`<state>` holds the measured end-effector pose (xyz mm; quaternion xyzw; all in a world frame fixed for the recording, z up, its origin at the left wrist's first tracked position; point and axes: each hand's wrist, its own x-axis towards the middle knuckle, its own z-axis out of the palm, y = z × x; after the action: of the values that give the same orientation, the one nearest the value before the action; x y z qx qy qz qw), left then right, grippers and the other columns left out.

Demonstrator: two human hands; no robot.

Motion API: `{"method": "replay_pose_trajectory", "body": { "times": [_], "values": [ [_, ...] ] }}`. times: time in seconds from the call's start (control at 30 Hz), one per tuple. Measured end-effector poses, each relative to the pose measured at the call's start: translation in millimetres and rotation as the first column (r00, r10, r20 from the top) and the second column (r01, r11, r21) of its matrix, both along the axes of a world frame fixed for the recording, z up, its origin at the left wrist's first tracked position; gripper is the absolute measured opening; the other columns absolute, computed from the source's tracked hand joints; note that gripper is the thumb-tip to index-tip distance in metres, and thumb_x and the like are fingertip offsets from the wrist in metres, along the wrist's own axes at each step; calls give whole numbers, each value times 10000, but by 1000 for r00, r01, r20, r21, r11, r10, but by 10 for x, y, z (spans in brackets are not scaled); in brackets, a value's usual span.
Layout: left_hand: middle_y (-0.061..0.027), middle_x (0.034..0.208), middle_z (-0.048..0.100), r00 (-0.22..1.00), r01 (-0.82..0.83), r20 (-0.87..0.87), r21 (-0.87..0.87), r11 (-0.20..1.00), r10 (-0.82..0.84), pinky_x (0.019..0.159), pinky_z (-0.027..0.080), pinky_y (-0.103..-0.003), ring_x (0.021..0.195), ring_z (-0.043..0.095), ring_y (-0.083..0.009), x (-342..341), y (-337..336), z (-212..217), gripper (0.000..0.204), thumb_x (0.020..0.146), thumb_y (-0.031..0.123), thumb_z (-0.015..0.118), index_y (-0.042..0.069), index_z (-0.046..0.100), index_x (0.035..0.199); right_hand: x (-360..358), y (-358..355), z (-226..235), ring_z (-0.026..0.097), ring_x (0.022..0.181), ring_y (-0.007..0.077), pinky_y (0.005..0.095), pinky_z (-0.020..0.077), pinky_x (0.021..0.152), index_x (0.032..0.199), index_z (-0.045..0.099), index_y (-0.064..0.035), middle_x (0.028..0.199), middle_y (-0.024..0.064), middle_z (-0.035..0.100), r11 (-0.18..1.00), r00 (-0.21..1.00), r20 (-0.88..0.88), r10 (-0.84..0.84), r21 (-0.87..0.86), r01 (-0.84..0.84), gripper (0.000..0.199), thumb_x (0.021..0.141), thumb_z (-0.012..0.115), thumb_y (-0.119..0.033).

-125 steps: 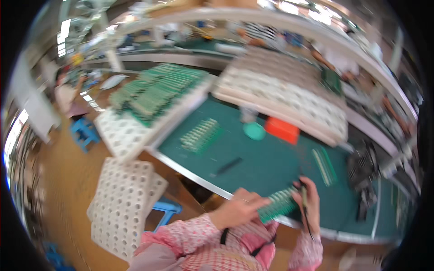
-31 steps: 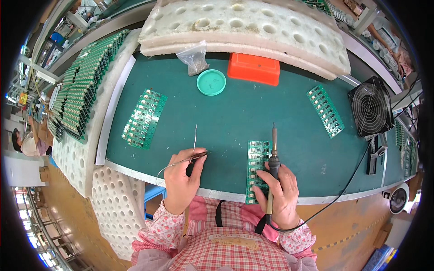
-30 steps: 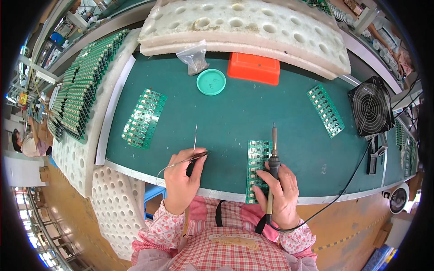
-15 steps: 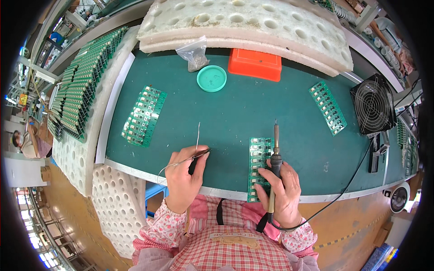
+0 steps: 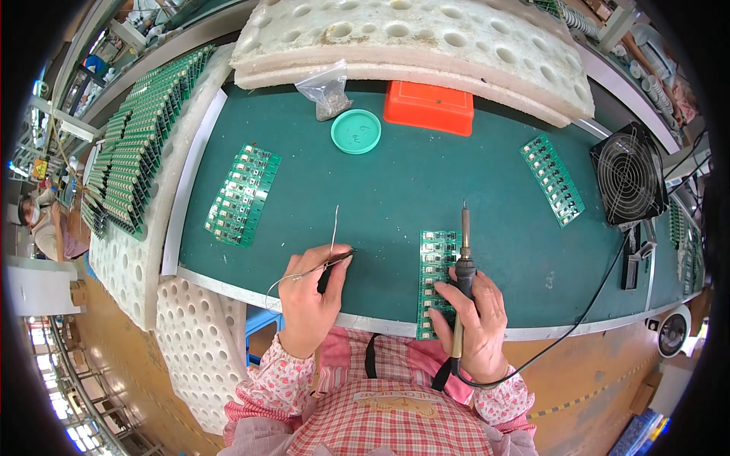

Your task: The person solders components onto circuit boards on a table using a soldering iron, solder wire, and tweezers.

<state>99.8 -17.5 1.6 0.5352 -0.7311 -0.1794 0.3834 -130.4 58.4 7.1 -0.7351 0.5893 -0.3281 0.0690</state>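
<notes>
My left hand [image 5: 310, 300] is closed around a dark, thin tool that looks like tweezers [image 5: 341, 257], its tip pointing right. A strand of solder wire [image 5: 334, 229] rises from the same fingers, and its tail loops back at the left of the hand. In my right hand [image 5: 484, 323] is a soldering iron [image 5: 464, 266], its metal tip pointing away from me. Beneath that hand's fingertips lies a green circuit board panel [image 5: 437, 251] with a row of white parts, near the table's front edge. The iron's tip is beside the panel's far right corner.
Two more panels lie on the green table [image 5: 365, 186]: a left panel [image 5: 242, 196] and a right panel [image 5: 551, 181]. Behind are a teal lid [image 5: 356, 132], plastic bag [image 5: 327, 93], red bin [image 5: 428, 109] and white foam block [image 5: 426, 45]. A black fan [image 5: 628, 175] stands right; upright boards [image 5: 137, 152] fill foam left.
Both my hands, the iron and the panel stay almost where they were. In the background at far left, a person's head has shifted slightly.
</notes>
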Motion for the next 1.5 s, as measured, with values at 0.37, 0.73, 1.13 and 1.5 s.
{"method": "replay_pose_trajectory", "body": {
  "times": [0.37, 0.73, 1.13, 1.5],
  "values": [
    [-109, 942, 728, 999, 45, -25, -5, 999, -45, 727, 548, -274, 812, 707, -188, -35, -49, 12, 124, 895, -47, 689, -19, 698, 1015, -37, 18, 29, 628, 987, 324, 518, 496, 996, 1229, 667, -120, 1107, 176, 599, 1000, 1000, -4, -5, 14, 5, 503, 753, 829, -134],
    [-95, 972, 719, 945, 287, -183, 61, 956, -272, 704, 532, -309, 803, 694, -233, -583, -134, 41, 128, 871, -48, 700, 2, 668, 985, -150, 131, 88, 638, 977, 322, 441, 535, 877, 1191, 662, -88, 1099, 163, 638, 998, 978, 198, -58, 34, 53, 487, 735, 828, -57],
    [-96, 992, 714, 945, 312, -107, 22, 950, -308, 709, 512, -357, 803, 658, -283, -736, -185, 35, 150, 825, -54, 722, 3, 681, 957, -324, 108, -23, 604, 640, 216, 339, 503, 621, 1121, 654, -46, 801, 60, 682, 974, 947, 294, -131, -138, 178, 382, 776, 750, 86],
    [-105, 996, 714, 950, 307, -58, 9, 952, -306, 707, 518, -348, 802, 667, -287, -708, -173, 8, 194, 812, -69, 727, 3, 683, 986, -342, 115, -32, 629, 656, 213, 340, 512, 639, 1137, 648, -38, 823, 56, 693, 978, 942, 314, -122, -121, 167, 392, 778, 749, 82]
  ]
}}
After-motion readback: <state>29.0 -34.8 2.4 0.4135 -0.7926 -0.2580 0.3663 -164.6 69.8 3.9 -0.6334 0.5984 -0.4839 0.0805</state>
